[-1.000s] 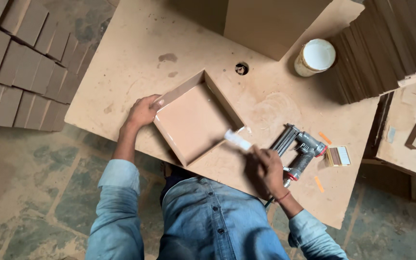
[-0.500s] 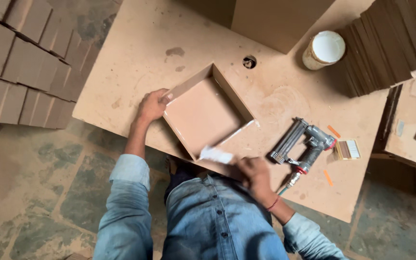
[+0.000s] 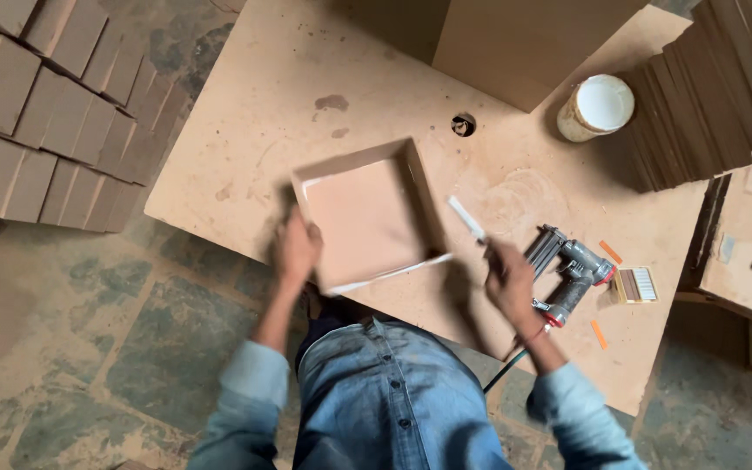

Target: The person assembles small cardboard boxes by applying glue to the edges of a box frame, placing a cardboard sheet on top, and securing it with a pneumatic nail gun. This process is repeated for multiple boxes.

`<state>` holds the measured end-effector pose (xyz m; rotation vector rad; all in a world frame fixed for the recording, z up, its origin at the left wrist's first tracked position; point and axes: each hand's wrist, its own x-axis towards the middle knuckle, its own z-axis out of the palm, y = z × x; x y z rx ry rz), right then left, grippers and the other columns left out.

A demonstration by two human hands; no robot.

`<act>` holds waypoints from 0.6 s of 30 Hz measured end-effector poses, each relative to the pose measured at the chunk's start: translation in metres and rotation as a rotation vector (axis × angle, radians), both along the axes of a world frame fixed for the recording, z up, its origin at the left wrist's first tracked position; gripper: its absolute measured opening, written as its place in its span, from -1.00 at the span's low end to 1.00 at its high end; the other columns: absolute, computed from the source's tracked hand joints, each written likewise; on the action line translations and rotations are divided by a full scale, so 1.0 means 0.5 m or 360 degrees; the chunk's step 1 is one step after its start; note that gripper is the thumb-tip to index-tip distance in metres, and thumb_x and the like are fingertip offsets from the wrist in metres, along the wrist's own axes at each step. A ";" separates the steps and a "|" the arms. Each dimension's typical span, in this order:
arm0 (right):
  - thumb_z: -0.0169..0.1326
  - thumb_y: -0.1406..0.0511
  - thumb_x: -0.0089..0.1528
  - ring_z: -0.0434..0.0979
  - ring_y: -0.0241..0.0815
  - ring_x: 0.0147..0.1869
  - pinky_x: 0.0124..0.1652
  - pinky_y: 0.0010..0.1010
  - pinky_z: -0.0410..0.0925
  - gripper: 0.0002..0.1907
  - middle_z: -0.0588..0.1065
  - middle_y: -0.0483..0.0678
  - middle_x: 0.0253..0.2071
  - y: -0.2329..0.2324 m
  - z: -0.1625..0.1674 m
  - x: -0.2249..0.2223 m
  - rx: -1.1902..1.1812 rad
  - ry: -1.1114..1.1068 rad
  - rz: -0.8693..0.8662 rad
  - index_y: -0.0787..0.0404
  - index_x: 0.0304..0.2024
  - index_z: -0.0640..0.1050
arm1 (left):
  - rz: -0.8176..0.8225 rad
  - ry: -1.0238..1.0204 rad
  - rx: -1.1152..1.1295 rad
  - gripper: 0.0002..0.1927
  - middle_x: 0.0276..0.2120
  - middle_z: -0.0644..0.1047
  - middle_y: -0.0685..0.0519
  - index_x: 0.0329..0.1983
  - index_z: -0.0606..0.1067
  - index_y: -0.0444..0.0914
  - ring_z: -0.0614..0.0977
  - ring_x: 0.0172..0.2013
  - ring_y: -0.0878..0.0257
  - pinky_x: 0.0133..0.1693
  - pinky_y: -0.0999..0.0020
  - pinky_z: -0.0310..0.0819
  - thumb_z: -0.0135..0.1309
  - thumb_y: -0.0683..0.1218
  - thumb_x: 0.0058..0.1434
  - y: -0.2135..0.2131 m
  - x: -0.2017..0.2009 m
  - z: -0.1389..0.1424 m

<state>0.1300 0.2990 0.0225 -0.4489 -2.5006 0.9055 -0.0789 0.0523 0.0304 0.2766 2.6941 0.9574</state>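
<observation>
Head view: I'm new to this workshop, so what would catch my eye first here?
Probably the shallow open box at the middle of the fibreboard table, with white glue along its near edge; the left hand steadies its corner. The right hand holds a thin white-tipped stick just right of the box. Beyond that hand lie a nail gun and, farther back, a tub of white glue.

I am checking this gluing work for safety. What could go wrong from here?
The shallow box overhangs the table edge, steadied only by the left hand; it might tip off. The right hand holds a white-tipped glue stick close beside the nail gun, so it could bump it. The open glue pot could spill if knocked.
</observation>
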 end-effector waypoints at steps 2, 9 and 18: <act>0.04 0.51 0.30 0.55 0.02 -0.13 -0.10 -0.20 0.43 -0.55 0.57 0.07 -0.12 0.037 0.036 -0.048 0.0012 0.0041 0.0191 0.22 0.25 0.49 | -0.0125 0.0118 -0.0061 -0.69 -0.17 0.59 -0.37 0.11 0.41 -0.25 0.57 -0.15 -0.42 -0.09 -0.29 0.44 -0.04 -0.14 0.30 -0.010 -0.060 0.017; 0.13 0.50 0.19 0.38 0.05 -0.10 -0.07 -0.19 0.34 -0.40 0.53 0.00 -0.12 0.018 0.109 -0.194 0.0316 -0.0209 0.0386 0.06 0.29 0.53 | -0.0353 0.0220 -0.0266 -0.70 -0.25 0.59 -0.38 0.08 0.43 -0.26 0.59 -0.13 -0.38 -0.01 -0.24 0.44 -0.03 -0.17 0.28 -0.005 -0.139 0.064; 0.13 0.48 0.01 0.40 -0.01 -0.05 -0.04 -0.19 0.33 -0.23 0.51 -0.02 0.01 -0.057 0.099 -0.025 0.0504 -0.0333 0.1047 0.06 0.33 0.49 | -0.0399 0.0136 -0.0265 -0.68 -0.23 0.59 -0.37 0.10 0.44 -0.27 0.59 -0.12 -0.37 0.00 -0.20 0.44 -0.03 -0.16 0.28 -0.015 -0.150 0.047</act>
